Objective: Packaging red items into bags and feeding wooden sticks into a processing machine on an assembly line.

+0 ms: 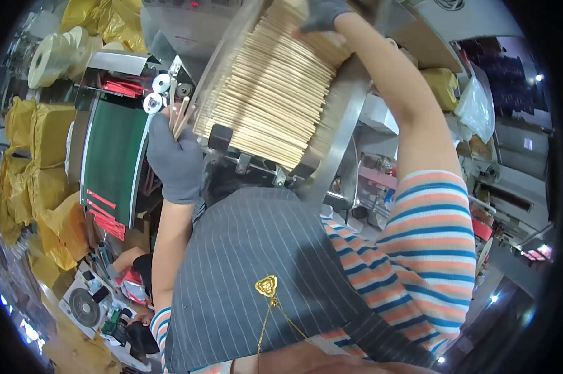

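Observation:
Pale wooden chopsticks (272, 84) lie side by side in a thick layer in a metal-sided hopper (340, 134) in front of me. My left hand (172, 159), in a grey glove with bare fingertips, is closed around a few loose chopsticks (180, 118) that stick up beside the hopper's left wall. My right hand (324, 17), gloved alike, reaches over the layer's far end with its thumb spread. It is slightly blurred and cut by the upper edge. Two dark blocks, one of them a black block (220, 137), stand at the layer's near edge.
Left of the hopper runs a green conveyor belt (112, 159) carrying narrow red packets (107, 221). White rollers (153, 103) sit by its far end. Clear film rolls (48, 59) and yellow bags (48, 134) are stacked farther left. Other people (141, 333) sit at lower left.

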